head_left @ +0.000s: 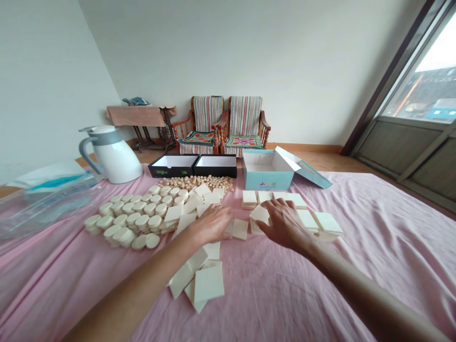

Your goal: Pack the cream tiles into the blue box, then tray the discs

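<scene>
My left hand lies flat, fingers stretched, on pale square wooden tiles in the middle of the pink cloth. A loose tile lies just past its fingertips. My right hand rests with spread, slightly bent fingers on a small stack of square tiles. More tile stacks sit to its right and behind it. Neither hand grips anything that I can see.
Round pale discs lie in rows at left, small wooden beads behind them. Two black trays and an open blue box stand at the back. A white jug and clear plastic container are far left. Fallen tiles lie near me.
</scene>
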`<state>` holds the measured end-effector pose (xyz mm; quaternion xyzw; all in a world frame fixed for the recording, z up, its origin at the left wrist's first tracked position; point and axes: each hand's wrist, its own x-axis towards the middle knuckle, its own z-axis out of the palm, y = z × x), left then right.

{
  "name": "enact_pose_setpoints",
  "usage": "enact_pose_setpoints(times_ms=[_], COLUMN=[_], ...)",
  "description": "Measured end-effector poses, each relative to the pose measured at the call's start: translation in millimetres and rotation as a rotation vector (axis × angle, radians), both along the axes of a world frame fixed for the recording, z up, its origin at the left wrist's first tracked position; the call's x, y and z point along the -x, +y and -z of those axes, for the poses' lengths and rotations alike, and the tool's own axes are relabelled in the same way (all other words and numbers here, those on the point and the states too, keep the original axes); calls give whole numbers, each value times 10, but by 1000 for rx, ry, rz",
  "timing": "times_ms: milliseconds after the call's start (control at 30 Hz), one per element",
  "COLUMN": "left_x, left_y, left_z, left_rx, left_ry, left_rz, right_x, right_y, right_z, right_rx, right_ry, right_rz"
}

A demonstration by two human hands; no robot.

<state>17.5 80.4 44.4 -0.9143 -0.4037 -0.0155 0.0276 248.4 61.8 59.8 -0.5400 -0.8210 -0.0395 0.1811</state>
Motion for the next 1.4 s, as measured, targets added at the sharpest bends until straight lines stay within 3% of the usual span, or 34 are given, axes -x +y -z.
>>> enact_pose_setpoints(times_ms=[200, 400, 500, 633, 800, 933, 1033, 1133, 1267, 1400], left_x=[31, 37, 62, 87, 90, 84, 86, 102, 109, 76], left_y=[-9, 50, 71, 60, 19, -12, -42, -89, -206, -429], left_z=[-43, -7, 24, 25, -15, -51, -109, -180, -212, -145], left_rx=[17, 33, 47, 60, 70, 84, 107, 135, 145, 46], left_ry=[21, 5, -8, -13, -20, -30, -43, -51, -87, -240], left_rz=[-2, -1, -9, -25, -39, -47, -34, 1, 49, 28], right_x=[14, -12, 146, 462, 683, 634, 536, 484, 564, 724], right_y=[62, 12, -65, -127, -159, -191, -57, 249, 664, 869], right_z=[92, -9, -42, 47, 129, -79, -278, -356, -262, -107], right_rx=[84, 63, 18, 47, 87, 64, 73, 129, 155, 160], right_ry=[1, 59, 57, -142, -284, -258, -174, -105, -128, -192], right_rz=[-4, -68, -169, -284, -222, -164, -147, -129, -157, -208])
